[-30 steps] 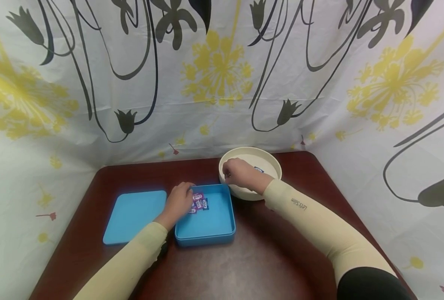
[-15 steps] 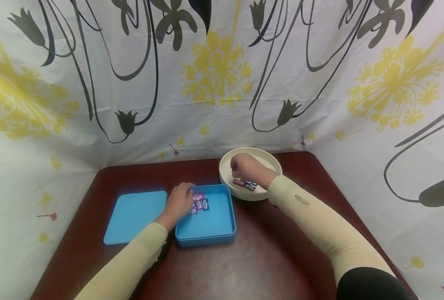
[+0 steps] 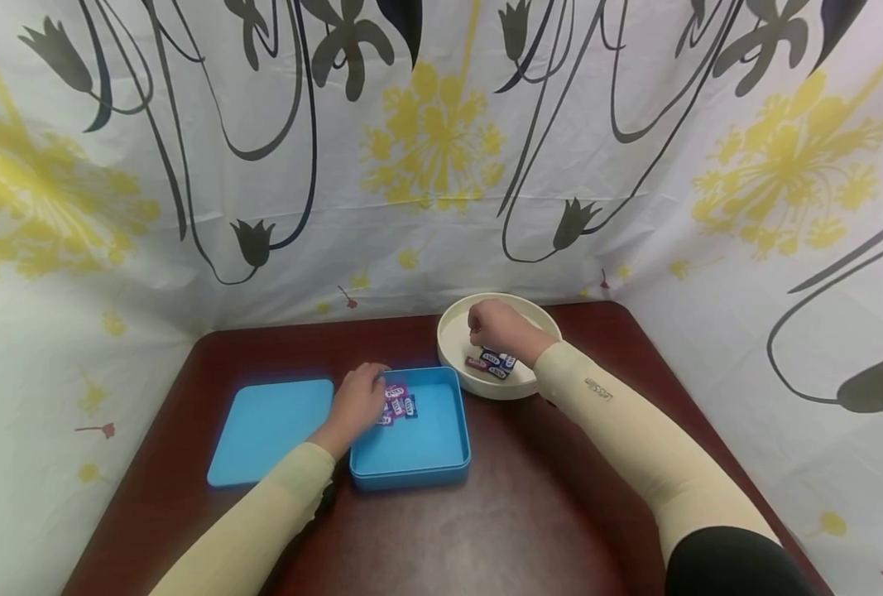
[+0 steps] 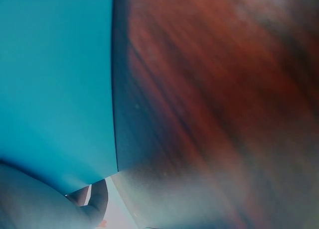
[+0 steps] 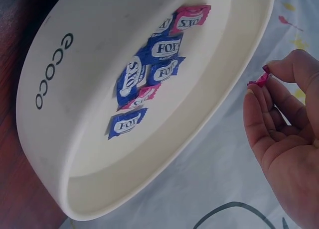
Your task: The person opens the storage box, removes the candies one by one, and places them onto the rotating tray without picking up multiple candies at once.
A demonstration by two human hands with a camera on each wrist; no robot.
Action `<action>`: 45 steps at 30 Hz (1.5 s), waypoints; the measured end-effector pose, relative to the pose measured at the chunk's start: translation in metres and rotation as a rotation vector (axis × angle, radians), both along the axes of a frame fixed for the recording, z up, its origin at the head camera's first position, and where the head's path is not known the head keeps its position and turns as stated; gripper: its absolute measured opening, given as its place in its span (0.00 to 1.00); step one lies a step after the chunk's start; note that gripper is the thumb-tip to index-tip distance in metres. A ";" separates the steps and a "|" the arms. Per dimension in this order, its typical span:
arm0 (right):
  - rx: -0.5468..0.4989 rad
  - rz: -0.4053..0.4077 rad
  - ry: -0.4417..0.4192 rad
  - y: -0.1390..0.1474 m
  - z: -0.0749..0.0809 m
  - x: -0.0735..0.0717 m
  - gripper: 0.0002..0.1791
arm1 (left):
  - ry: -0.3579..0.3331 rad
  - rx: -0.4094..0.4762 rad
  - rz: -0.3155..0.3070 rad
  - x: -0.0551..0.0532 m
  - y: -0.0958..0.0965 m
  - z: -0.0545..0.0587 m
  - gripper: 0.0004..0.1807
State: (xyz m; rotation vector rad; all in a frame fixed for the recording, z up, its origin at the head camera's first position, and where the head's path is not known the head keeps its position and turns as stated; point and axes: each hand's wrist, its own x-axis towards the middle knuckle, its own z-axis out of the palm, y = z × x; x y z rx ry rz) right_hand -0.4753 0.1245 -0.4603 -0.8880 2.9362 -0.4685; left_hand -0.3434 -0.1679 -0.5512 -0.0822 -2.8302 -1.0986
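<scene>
My right hand (image 3: 502, 324) pinches a pink wrapped candy (image 5: 261, 79) between thumb and fingertips, above the cream round bowl (image 3: 450, 362). Inside the bowl lie several blue wrapped candies (image 5: 165, 47) and a couple of pink ones (image 5: 191, 19), labelled FOX'S. At the left, my left hand (image 3: 357, 401) holds the left side of the square blue box (image 3: 419, 451) near its far corner. That box contains several purple-pink candies (image 3: 395, 392) and a blue candy (image 3: 410, 406), partly hidden by the left hand. The left wrist view shows mainly the outer wall of the box (image 4: 55, 79).
A flat light-blue lid (image 3: 270, 430) lies on the dark red-brown table (image 3: 523, 513), left of the box. The bowl stands at the back right, close to the box's far right corner. A white floral curtain (image 3: 322, 165) hangs behind and at both sides.
My right hand has shifted slightly right and away from the box, over the bowl, uncovering more candies there. The left hand, box and lid stay in place.
</scene>
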 end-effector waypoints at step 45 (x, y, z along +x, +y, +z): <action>0.135 0.010 -0.096 0.000 -0.054 -0.020 0.02 | -0.005 0.013 0.003 -0.002 -0.001 -0.002 0.21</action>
